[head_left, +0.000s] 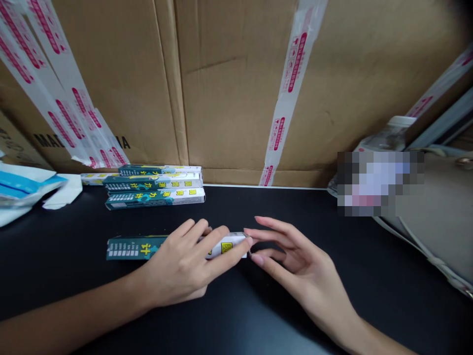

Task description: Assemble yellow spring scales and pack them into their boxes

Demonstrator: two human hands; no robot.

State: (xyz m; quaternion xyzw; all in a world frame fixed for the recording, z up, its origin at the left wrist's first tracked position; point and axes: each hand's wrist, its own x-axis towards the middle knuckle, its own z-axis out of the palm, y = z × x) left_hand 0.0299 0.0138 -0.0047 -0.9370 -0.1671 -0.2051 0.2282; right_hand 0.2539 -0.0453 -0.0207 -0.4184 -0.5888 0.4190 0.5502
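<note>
A long, narrow carton (pixel 125 248), dark green on its left part and white on its right, lies across the black table in front of me. My left hand (pixel 192 259) is wrapped over its middle from above, its index finger reaching along the front to the right end. At that end my right hand (pixel 295 261) has its fingertips and thumb by the end of the carton, fingers curved and apart. Whether the end flap is fully closed I cannot tell. Whatever is inside the carton is hidden.
Several similar cartons (pixel 155 198) lie together behind, against a large brown cardboard box (pixel 229 98) with printed tape. A white and blue plastic packet (pixel 29 187) is at the left. On the right stand a clear bottle (pixel 393 135) and a grey bag (pixel 439 212) on the black table (pixel 236 315).
</note>
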